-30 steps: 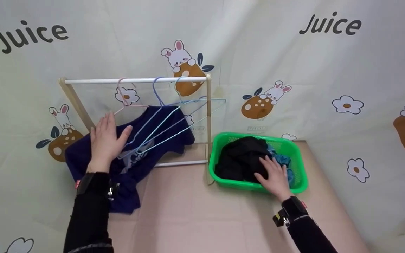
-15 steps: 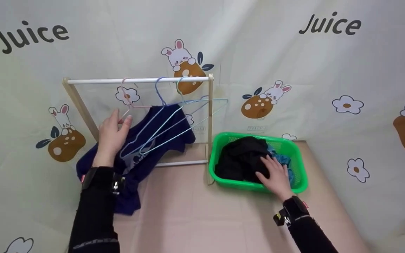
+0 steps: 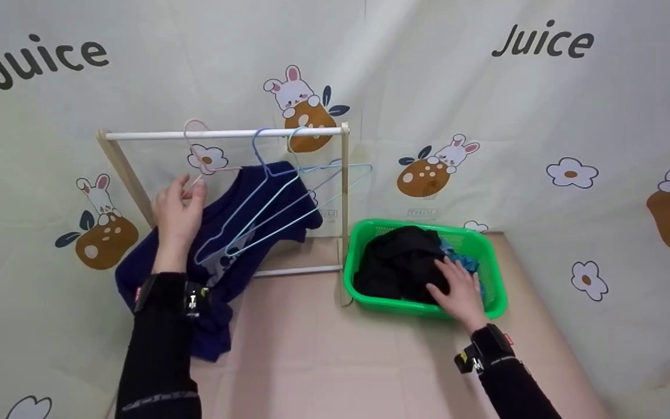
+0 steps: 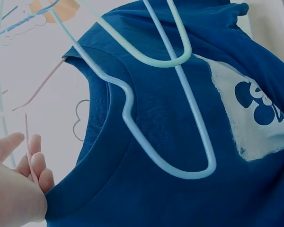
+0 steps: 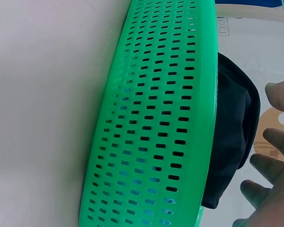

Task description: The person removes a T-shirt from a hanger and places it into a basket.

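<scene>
A navy T-shirt (image 3: 213,212) with a cartoon print hangs on a pink hanger (image 3: 225,169), at the left of the rack. My left hand (image 3: 179,215) holds the hanger's near arm by the shirt's collar; in the left wrist view the fingers curl round the pink wire (image 4: 40,86). The hanger's hook rises slightly above the white rail (image 3: 154,135). Over at the right, my right hand (image 3: 460,291) is spread above black cloth (image 3: 405,256) in a green basket (image 3: 416,308). The right wrist view shows its fingers apart, gripping nothing.
A blue hanger (image 3: 258,152) and a mint hanger (image 3: 292,145) hang from the rail, overlapping the shirt's front. The rack's wooden post (image 3: 345,198) stands close to the basket. Teal cloth (image 3: 466,262) lies beside the black cloth. A printed curtain (image 3: 521,116) backs everything.
My left hand has gone from straight fingers by the shirt to gripping the pink hanger. The hook has risen and shifted left, with the shirt's collar slightly higher. My right hand has barely moved.
</scene>
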`<act>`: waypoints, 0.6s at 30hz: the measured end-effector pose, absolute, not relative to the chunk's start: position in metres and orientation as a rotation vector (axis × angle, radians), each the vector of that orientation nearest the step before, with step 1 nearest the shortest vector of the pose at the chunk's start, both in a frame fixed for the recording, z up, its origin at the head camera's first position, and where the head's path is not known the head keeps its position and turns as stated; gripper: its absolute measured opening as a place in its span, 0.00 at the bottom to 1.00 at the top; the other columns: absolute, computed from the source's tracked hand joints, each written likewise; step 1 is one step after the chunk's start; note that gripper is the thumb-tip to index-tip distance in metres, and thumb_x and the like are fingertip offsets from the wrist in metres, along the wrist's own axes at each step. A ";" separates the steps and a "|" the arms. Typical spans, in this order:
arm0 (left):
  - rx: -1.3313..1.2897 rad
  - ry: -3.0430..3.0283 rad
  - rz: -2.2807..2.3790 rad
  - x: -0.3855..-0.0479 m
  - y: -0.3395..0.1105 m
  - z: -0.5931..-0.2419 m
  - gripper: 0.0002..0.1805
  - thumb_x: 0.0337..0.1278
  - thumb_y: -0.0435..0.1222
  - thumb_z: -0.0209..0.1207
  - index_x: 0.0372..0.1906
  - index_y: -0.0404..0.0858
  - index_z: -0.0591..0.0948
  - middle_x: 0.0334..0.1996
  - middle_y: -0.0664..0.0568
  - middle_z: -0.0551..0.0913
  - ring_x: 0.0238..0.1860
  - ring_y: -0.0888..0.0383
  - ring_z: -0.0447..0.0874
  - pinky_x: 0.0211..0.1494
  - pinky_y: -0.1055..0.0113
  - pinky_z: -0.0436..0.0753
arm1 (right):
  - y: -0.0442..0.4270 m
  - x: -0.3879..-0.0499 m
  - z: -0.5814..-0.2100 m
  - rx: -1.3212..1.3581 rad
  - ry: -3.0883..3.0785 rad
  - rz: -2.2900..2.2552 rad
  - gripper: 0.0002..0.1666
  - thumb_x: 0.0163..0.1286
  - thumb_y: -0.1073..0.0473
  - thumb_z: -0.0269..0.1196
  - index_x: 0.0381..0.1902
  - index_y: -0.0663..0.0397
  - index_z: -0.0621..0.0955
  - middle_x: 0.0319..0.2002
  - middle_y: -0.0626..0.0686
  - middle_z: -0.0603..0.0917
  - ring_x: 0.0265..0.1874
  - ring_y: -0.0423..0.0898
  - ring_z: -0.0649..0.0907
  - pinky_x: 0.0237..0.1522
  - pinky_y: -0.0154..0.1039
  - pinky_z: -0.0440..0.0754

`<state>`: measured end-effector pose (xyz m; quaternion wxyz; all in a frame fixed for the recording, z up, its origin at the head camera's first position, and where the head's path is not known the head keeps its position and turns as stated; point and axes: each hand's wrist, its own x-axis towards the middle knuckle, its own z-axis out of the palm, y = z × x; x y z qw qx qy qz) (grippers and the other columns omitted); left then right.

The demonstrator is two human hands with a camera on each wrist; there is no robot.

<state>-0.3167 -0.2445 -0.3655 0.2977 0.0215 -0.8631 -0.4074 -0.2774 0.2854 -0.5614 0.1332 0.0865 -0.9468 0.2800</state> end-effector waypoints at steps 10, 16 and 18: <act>0.110 -2.205 -1.003 -0.314 -0.249 -0.363 0.30 0.66 0.48 0.56 0.63 0.30 0.75 0.41 0.31 0.78 0.50 0.36 0.66 0.60 0.46 0.57 | 0.283 -0.275 -0.563 0.249 -2.754 0.801 0.36 0.67 0.50 0.66 0.69 0.59 0.72 0.70 0.65 0.66 0.71 0.67 0.61 0.67 0.70 0.42; 0.160 -2.159 -0.968 -0.313 -0.254 -0.362 0.23 0.68 0.44 0.57 0.60 0.35 0.79 0.40 0.36 0.76 0.49 0.39 0.65 0.55 0.48 0.58 | 0.282 -0.276 -0.562 0.240 -2.760 0.802 0.36 0.68 0.50 0.66 0.69 0.59 0.72 0.71 0.65 0.66 0.71 0.67 0.61 0.67 0.70 0.42; 0.182 -2.153 -0.962 -0.311 -0.256 -0.366 0.20 0.69 0.43 0.57 0.59 0.36 0.80 0.38 0.38 0.76 0.47 0.41 0.65 0.55 0.49 0.58 | 0.282 -0.276 -0.563 0.242 -2.756 0.808 0.36 0.67 0.50 0.66 0.69 0.59 0.72 0.70 0.65 0.67 0.71 0.67 0.61 0.67 0.70 0.42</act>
